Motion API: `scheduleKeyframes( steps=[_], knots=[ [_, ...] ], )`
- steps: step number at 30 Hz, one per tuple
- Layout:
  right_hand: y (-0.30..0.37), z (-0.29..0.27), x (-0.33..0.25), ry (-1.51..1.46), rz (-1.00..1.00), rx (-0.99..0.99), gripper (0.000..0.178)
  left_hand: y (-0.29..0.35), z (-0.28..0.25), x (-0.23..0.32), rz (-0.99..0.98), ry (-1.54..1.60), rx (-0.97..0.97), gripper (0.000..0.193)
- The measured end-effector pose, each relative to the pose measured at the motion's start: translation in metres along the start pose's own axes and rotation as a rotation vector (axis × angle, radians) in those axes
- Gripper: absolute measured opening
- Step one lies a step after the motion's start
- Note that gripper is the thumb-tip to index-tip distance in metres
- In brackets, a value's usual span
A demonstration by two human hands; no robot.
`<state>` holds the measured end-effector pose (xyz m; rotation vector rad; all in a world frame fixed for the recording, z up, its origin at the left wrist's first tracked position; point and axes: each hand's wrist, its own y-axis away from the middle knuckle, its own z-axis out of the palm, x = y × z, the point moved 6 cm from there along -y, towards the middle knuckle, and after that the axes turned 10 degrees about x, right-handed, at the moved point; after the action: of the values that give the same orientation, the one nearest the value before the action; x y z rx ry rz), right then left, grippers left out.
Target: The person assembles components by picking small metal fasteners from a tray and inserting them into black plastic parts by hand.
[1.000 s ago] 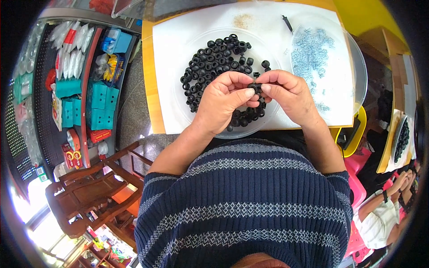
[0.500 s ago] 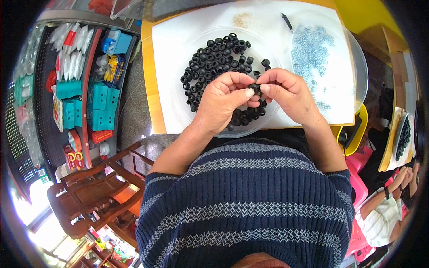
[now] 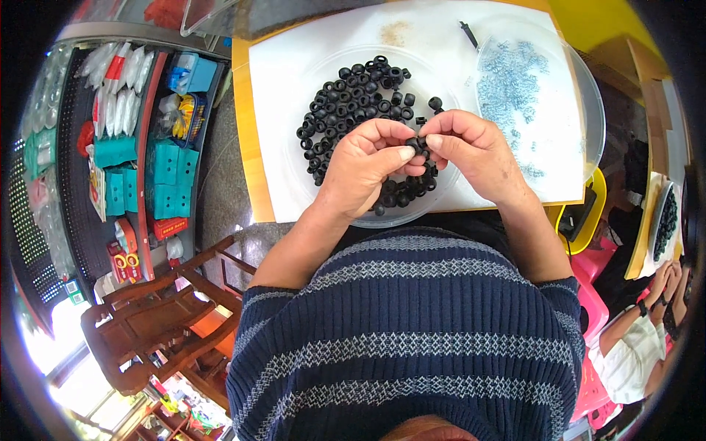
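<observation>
My left hand [image 3: 368, 162] and right hand [image 3: 474, 154] meet over a round clear tray [image 3: 393, 221]. Between their fingertips is a small black round plastic piece [image 3: 418, 142], like a cord lock body, pinched from both sides. The fingers partly hide it. Many similar black pieces [image 3: 342, 103], hollow with round openings, lie in the tray to the left of and below my hands. A few loose black pieces [image 3: 435, 104] sit just beyond my right fingertips. To the right, thin bluish metal springs [image 3: 511, 81] lie scattered in a second clear round tray [image 3: 597, 121].
A white sheet [image 3: 294, 62] covers the wooden table [image 3: 250, 162]. A slim black object [image 3: 468, 34] lies near its far edge. Left are stocked shelves [image 3: 147, 147] and a wooden chair [image 3: 158, 323]. At right are a yellow basket [image 3: 599, 213] and another person's hands [image 3: 665, 283].
My hands stay together at the same place, with the fingertips shifting slightly around the black piece. At the right edge, the other person's hands have moved a little.
</observation>
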<state>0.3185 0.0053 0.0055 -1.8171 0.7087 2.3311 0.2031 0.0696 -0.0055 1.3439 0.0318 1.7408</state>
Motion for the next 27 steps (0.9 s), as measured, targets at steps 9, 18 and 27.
scheduleKeyframes(
  steps=[9,18,27],
  knots=[
    [-0.003,0.000,0.006,-0.030,0.041,-0.082,0.011,0.004,0.004,0.005,0.054,-0.034,-0.035,0.016],
    [0.003,0.013,0.010,-0.430,0.224,-0.327,0.033,0.018,0.011,0.016,0.053,-0.001,-0.095,0.016],
    [0.019,0.037,0.017,-0.594,0.340,-0.529,0.048,0.031,0.014,0.023,0.040,0.011,-0.153,0.013]
  ],
)
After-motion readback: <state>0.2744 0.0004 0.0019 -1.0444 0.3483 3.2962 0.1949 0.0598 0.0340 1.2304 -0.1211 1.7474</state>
